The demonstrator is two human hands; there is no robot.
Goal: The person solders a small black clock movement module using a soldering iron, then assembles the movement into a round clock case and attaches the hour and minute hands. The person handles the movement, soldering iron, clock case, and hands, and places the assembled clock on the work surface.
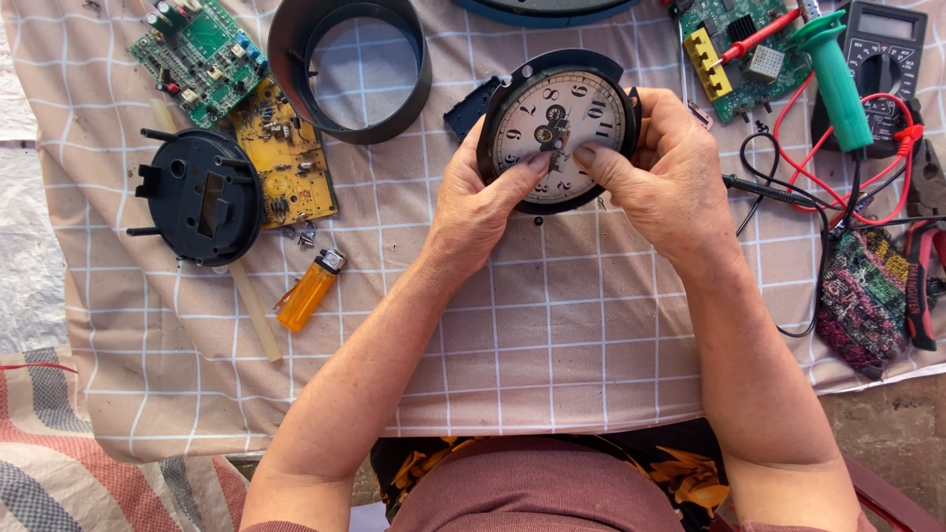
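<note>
Left hand (473, 202): thumb tip pressed on the clock face (559, 123) just below centre; other fingers curled behind the left rim, gripping it. Right hand (665, 177): thumb tip on the dial beside the left thumb, the 2 tips nearly touching; remaining fingers wrapped round the right rim, closed on it.

Item held: round alarm clock movement with dial, both hands on it, raised over the checked cloth (552, 325). Dial is upside down to the wearer: its lowest numeral sits at the far edge, its top numeral toward the body. Round body, so no long axis can be told. Face cream, soiled, black numerals, dark rim; small brass-coloured parts at centre. Hands of the clock are hard to make out under the thumbs. Lower dial is hidden by both thumbs.

Relative to the clock face:
- Just left, behind it: blue plastic piece (468, 106), mostly hidden.
- Far left, above: black ring housing (350, 69), open, cut off at top.
- Further left: yellow circuit board (286, 153), green circuit board (202, 54), black round back cover (200, 197) with pegs.
- Lower left: orange lighter (308, 292); pale stick (254, 310) beside it.
- Right, above: second green circuit board (739, 59), green-handled screwdriver (836, 79), multimeter (887, 59) with red and black leads.
- Far right: knitted pouch (862, 296); red-handled pliers (921, 286), partly cut off.
</note>
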